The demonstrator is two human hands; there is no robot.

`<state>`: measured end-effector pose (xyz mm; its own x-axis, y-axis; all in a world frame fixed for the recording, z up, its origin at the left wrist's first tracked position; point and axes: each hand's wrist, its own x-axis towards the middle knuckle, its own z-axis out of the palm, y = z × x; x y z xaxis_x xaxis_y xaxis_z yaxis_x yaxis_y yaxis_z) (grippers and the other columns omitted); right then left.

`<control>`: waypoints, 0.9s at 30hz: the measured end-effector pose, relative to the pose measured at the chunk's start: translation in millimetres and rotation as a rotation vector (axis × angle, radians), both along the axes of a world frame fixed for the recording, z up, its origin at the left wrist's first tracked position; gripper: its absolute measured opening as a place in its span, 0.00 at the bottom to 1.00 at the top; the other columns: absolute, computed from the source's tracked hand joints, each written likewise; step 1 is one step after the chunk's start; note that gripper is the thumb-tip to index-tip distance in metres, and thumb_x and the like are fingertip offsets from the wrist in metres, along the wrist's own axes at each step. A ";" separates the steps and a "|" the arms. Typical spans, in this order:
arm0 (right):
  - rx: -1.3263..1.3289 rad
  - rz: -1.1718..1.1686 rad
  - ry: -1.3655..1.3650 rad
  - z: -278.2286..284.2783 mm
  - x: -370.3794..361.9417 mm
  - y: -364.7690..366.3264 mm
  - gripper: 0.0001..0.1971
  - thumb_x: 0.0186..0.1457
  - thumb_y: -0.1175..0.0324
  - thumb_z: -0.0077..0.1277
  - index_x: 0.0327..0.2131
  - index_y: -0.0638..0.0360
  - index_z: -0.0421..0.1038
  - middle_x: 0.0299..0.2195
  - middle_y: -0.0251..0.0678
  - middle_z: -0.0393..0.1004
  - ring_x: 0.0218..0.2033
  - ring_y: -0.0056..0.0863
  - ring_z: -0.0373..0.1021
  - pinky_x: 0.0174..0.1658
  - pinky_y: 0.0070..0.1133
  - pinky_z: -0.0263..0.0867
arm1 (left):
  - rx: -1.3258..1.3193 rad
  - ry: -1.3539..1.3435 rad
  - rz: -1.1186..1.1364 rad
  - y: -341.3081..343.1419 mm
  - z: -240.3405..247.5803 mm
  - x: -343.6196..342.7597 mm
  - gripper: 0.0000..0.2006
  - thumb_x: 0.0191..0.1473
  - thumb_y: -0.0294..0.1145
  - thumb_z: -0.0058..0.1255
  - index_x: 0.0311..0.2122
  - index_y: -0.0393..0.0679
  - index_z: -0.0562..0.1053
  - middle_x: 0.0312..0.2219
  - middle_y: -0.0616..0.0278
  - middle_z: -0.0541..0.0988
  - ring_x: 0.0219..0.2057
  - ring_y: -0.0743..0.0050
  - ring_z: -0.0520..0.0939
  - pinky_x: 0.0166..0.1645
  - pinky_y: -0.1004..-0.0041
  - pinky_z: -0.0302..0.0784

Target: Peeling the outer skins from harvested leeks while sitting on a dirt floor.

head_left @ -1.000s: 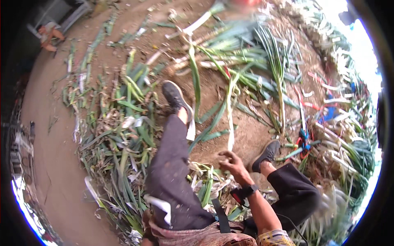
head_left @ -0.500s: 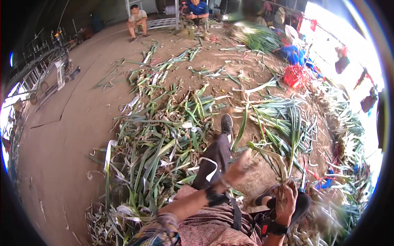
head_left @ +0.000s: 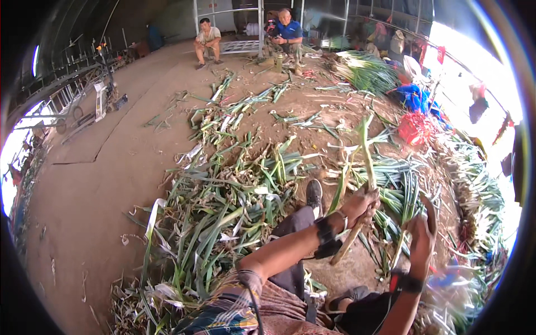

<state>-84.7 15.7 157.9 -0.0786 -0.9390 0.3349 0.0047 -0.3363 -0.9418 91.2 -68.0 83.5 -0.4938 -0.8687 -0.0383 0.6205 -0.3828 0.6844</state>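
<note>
My left hand (head_left: 360, 207) is closed around the stem of a long leek (head_left: 369, 159). The leek stands slanted, its pale root end low and its green top pointing away from me. To the right, my right hand (head_left: 422, 234) is raised with the index finger apart from the other, curled fingers; I see nothing held in it. Below its fingertips another pale stalk (head_left: 400, 248) shows, and whether they touch is unclear. Beyond both hands lies a bunch of leeks (head_left: 393, 176) on the dirt floor.
A large heap of stripped leaves (head_left: 223, 204) lies left of my leg. Leeks (head_left: 472, 190) are stacked along the right side, near a red bundle of ties (head_left: 415, 128) and blue plastic (head_left: 413, 97). Two people (head_left: 287, 36) sit at the back. A wheeled cart (head_left: 100, 103) stands far left.
My left hand, open and blurred before, has moved right and now grips the leek. My right hand, which held the leek before, has come off it and risen. The view has tilted up.
</note>
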 end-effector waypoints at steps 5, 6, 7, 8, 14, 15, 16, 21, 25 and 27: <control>0.180 -0.060 -0.136 -51.6 -17.6 -64.8 0.19 0.55 0.66 0.46 0.50 0.56 0.63 0.29 0.25 0.68 0.30 0.16 0.66 0.33 0.16 0.64 | -0.283 -0.410 0.113 8.9 -6.3 -2.8 0.21 0.58 0.34 0.39 0.56 0.48 0.54 0.19 0.71 0.66 0.12 0.88 0.65 0.12 0.84 0.61; 0.240 -0.080 -0.166 -63.4 -9.5 -55.7 0.18 0.55 0.65 0.46 0.49 0.57 0.63 0.29 0.25 0.69 0.32 0.16 0.67 0.33 0.17 0.65 | -0.275 -0.441 0.126 27.4 -23.7 -5.9 0.28 0.58 0.36 0.41 0.61 0.48 0.48 0.19 0.71 0.67 0.13 0.89 0.66 0.12 0.84 0.61; 0.265 -0.066 -0.122 -74.6 -8.2 -46.5 0.19 0.55 0.64 0.46 0.50 0.58 0.63 0.31 0.27 0.69 0.33 0.17 0.67 0.33 0.17 0.66 | -0.216 -0.460 0.073 49.5 -25.8 -6.6 0.32 0.57 0.37 0.42 0.62 0.50 0.43 0.20 0.71 0.68 0.12 0.90 0.64 0.12 0.84 0.60; 0.288 -0.051 -0.071 -85.1 -8.0 -36.2 0.20 0.55 0.62 0.46 0.50 0.59 0.63 0.33 0.30 0.70 0.33 0.18 0.67 0.33 0.18 0.67 | -0.282 -0.533 -0.043 67.1 -40.5 -3.6 0.33 0.56 0.38 0.44 0.62 0.49 0.43 0.27 0.67 0.69 0.19 0.86 0.68 0.21 0.82 0.67; 0.137 0.105 -0.469 -99.1 -25.1 27.8 0.20 0.58 0.61 0.41 0.49 0.65 0.61 0.33 0.34 0.69 0.29 0.20 0.66 0.31 0.17 0.64 | -0.428 -0.229 -0.327 168.8 -103.6 -25.9 0.31 0.58 0.32 0.41 0.62 0.48 0.42 0.56 0.62 0.57 0.50 0.75 0.66 0.49 0.75 0.64; 0.116 0.019 -0.436 -97.9 -22.5 39.7 0.20 0.57 0.62 0.42 0.49 0.65 0.62 0.32 0.32 0.67 0.28 0.19 0.64 0.30 0.16 0.62 | -0.448 -0.176 -0.318 177.7 -108.8 -27.1 0.31 0.58 0.32 0.40 0.63 0.49 0.43 0.55 0.63 0.59 0.47 0.76 0.68 0.46 0.76 0.66; 0.087 -0.016 -0.431 -95.8 -26.0 49.3 0.20 0.57 0.61 0.43 0.49 0.64 0.62 0.32 0.31 0.67 0.28 0.18 0.63 0.30 0.16 0.61 | -0.699 -0.264 -0.126 179.8 -106.7 -30.8 0.30 0.58 0.33 0.40 0.63 0.51 0.43 0.51 0.64 0.63 0.41 0.77 0.70 0.42 0.77 0.68; -0.026 -0.208 -0.352 -79.6 -29.0 99.4 0.15 0.58 0.61 0.42 0.43 0.61 0.66 0.32 0.31 0.69 0.27 0.20 0.63 0.30 0.18 0.61 | -0.752 -0.511 -0.376 175.0 -102.9 3.4 0.24 0.59 0.40 0.37 0.60 0.58 0.53 0.25 0.67 0.72 0.24 0.80 0.71 0.30 0.80 0.68; -0.028 -0.269 -0.373 -81.6 -51.2 127.4 0.16 0.57 0.58 0.44 0.40 0.61 0.68 0.33 0.35 0.71 0.30 0.25 0.67 0.35 0.24 0.67 | -1.073 -1.016 -0.246 146.6 -67.4 45.9 0.20 0.57 0.32 0.41 0.56 0.55 0.61 0.36 0.55 0.75 0.35 0.69 0.76 0.39 0.72 0.71; 0.010 -0.261 -0.557 -90.4 -70.6 132.1 0.18 0.57 0.58 0.43 0.44 0.61 0.66 0.34 0.35 0.71 0.32 0.25 0.67 0.36 0.23 0.67 | -1.436 -1.414 0.037 140.4 -45.1 49.6 0.19 0.56 0.34 0.42 0.54 0.52 0.64 0.32 0.55 0.74 0.32 0.68 0.76 0.36 0.72 0.70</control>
<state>-155.3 147.9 67.5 -0.4673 -0.8679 0.1681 0.4159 -0.3837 -0.8245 140.8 72.4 38.3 -0.7275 -0.6229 0.2877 -0.5302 0.7765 0.3404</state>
